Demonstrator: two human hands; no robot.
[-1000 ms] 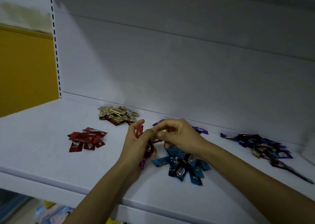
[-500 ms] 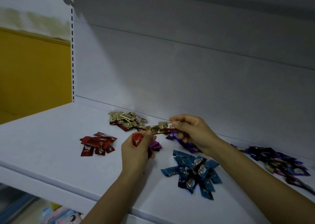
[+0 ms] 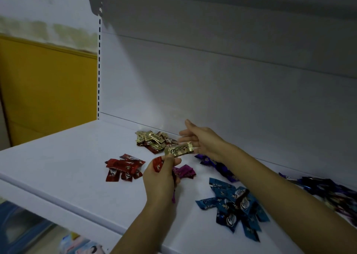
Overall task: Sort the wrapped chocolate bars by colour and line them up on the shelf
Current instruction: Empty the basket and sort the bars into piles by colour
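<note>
Gold bar (image 3: pixel 179 149), red bar (image 3: pixel 158 165), blue pile (image 3: pixel 231 201), white shelf (image 3: pixel 58 157)

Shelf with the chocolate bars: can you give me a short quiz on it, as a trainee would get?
1. Which pile lies nearest the back wall? A gold pile B blue pile C red pile
2. True or false: the right hand grips a blue bar.
3. Fill in: the bar poking up from the left hand is ___.
Key: 1 A; 2 false; 3 red.
</note>
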